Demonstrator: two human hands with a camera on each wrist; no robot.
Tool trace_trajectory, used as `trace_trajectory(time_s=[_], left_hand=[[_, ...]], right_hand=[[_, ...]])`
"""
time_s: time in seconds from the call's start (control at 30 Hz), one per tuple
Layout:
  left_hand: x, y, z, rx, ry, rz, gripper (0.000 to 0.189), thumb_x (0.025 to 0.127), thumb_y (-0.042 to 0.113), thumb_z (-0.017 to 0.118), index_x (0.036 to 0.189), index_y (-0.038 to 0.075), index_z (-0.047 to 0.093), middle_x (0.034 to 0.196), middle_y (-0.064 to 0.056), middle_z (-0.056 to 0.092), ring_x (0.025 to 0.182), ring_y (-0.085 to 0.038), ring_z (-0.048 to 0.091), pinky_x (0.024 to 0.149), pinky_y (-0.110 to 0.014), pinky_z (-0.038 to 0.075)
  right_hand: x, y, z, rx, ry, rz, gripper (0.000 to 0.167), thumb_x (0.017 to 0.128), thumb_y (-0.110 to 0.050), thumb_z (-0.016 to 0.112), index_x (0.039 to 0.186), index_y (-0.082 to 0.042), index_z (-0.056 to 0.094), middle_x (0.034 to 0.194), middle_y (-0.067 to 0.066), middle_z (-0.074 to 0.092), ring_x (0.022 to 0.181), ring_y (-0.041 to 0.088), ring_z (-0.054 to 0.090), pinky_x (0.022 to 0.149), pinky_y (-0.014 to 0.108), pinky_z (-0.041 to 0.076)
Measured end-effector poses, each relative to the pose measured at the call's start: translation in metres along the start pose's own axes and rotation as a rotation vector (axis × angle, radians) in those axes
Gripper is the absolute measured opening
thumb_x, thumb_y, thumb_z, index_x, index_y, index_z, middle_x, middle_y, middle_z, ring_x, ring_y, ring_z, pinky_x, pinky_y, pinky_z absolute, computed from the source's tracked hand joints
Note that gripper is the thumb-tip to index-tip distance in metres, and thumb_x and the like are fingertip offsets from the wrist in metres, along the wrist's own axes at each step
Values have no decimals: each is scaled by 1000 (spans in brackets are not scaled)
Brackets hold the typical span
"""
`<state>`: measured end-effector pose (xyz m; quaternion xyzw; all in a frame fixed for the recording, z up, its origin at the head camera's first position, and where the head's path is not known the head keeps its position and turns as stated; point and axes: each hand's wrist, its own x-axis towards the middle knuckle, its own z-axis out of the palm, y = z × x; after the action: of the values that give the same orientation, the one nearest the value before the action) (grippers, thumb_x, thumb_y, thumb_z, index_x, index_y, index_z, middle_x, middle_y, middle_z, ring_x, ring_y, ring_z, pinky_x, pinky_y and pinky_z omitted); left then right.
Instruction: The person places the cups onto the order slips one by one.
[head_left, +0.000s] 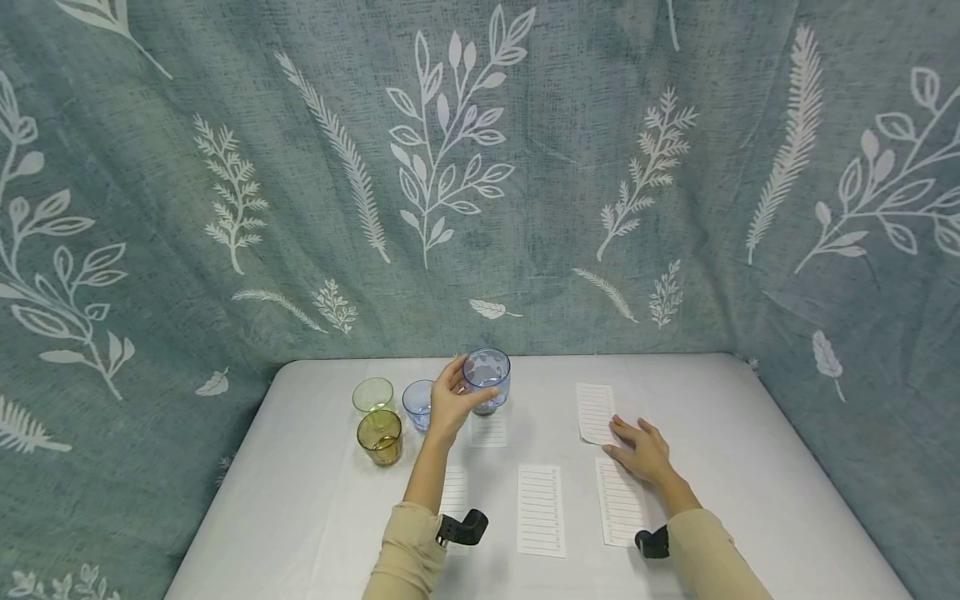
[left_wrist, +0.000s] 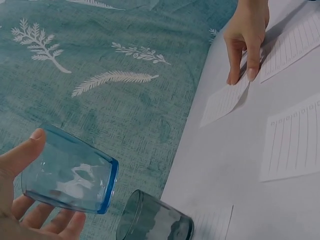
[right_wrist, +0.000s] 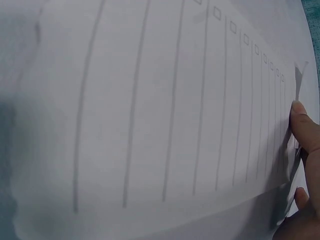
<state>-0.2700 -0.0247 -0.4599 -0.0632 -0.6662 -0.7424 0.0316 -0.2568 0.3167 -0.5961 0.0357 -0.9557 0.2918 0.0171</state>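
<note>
My left hand (head_left: 448,410) grips a clear blue glass (head_left: 487,371) near the back of the table, fingers on one side and thumb on the other. In the left wrist view the blue glass (left_wrist: 70,172) is raised and tilted, close over a grey glass (left_wrist: 155,220). That grey glass stands on a lined paper sheet (head_left: 489,433), mostly hidden from the head view. Over on the right, my right hand (head_left: 643,450) pinches the near edge of another lined sheet (head_left: 596,410). Its edge bends up at the fingertips in the left wrist view.
Left of my left hand stand a light green glass (head_left: 372,393), an amber glass (head_left: 381,446) and a second blue glass (head_left: 415,403). More lined sheets lie in front: one in the middle (head_left: 540,510), one by the right forearm (head_left: 621,504), one behind the left forearm (head_left: 455,487).
</note>
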Motion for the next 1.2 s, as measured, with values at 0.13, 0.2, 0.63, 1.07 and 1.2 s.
trace_trajectory(time_s=[0.13,0.2,0.63,1.07,1.2], left_hand=[[12,-20,8,10,17,-11,80,71,4,80,140,-2,39,140,-22,43,128,-38,42,108,-42,35],[15,-23,14,19,24,-17,80,70,5,81,139,-1,41,139,-20,45,127,-37,44,107,-41,36],[20,-17,54,26,-77,-31,76,69,-2,78,136,-6,42,132,-28,49,117,-45,48,100,-50,42],[28,-61,80,99,-48,-51,76,64,4,84,132,-1,50,128,-20,56,108,-34,55,91,-39,49],[27,-64,82,100,-58,-66,77,64,4,83,133,-2,49,129,-21,56,108,-32,55,90,-36,50]], right_hand=[[0,0,0,-11,-4,7,55,88,-28,65,131,2,49,144,17,38,134,50,17,104,69,9],[0,0,0,-18,-7,11,55,88,-29,65,132,2,49,145,17,38,134,49,17,104,69,9],[0,1,1,-8,0,2,55,87,-28,66,131,2,50,144,18,38,134,49,17,103,69,9],[-3,1,-1,-2,-15,-32,52,88,-25,66,130,1,52,144,16,39,134,50,14,103,70,6],[-4,2,-1,0,1,-47,48,86,-24,67,126,2,56,141,16,43,133,51,17,102,71,8]])
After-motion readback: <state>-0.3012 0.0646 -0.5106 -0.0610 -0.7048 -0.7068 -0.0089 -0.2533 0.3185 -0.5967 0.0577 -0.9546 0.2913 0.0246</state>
